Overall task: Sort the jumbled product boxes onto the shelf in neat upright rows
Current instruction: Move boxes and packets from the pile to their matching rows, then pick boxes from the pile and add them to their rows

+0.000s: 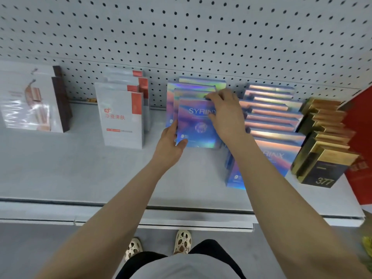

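Observation:
A holographic blue-purple SYRINX box (pixel 196 127) stands upright at the front of a short row of like boxes (pixel 191 87) on the white shelf (pixel 80 174). My left hand (pixel 171 143) grips its lower left edge. My right hand (pixel 225 113) holds its top right corner, fingers over the upper edge. To the right runs a longer row of the same holographic boxes (pixel 271 117), the front one partly hidden by my right forearm.
White boxes with red corners (pixel 122 115) stand left of centre. Larger white boxes with brown spines (pixel 34 101) are at far left. Black-and-gold boxes (pixel 322 148) stand at right beside a red panel (pixel 360 137). A pegboard wall (pixel 181 33) backs the shelf.

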A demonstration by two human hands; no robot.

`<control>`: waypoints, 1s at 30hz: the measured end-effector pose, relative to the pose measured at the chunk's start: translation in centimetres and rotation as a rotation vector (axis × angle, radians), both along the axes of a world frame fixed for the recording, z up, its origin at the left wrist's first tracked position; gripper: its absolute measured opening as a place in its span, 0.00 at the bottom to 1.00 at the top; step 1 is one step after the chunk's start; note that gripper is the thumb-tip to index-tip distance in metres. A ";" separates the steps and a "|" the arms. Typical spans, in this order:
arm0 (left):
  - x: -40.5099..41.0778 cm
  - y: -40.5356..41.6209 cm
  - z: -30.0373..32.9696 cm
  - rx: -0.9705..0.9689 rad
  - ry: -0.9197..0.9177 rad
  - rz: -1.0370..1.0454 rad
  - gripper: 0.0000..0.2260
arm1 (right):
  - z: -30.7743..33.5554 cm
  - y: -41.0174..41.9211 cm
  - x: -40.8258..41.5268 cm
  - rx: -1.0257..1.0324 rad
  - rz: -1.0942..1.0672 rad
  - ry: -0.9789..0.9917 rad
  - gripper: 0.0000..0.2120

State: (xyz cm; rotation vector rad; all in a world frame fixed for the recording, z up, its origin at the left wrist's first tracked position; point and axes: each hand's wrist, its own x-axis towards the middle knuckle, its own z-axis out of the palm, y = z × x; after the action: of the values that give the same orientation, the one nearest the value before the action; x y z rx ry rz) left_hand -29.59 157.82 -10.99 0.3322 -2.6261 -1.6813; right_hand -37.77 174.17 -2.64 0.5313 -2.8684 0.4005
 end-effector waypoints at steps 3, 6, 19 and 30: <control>0.1 -0.3 0.4 0.000 -0.004 -0.006 0.29 | 0.0 -0.3 0.0 0.024 -0.010 0.009 0.22; 0.8 -0.9 0.8 -0.011 -0.002 -0.001 0.28 | -0.3 -0.6 0.2 0.062 -0.037 0.009 0.22; 11.6 -9.1 2.8 -0.067 0.202 0.357 0.12 | -4.0 -8.3 10.5 -0.182 0.142 -0.048 0.14; 29.9 -23.3 1.2 -0.006 0.099 0.764 0.10 | -6.5 -25.2 21.5 -0.182 0.481 -0.235 0.15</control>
State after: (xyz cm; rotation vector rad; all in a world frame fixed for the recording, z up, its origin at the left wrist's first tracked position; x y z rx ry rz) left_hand 0.32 134.57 -9.75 1.0501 -2.0161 -1.3620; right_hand -16.26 148.96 -9.14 1.2131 -2.8504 0.8390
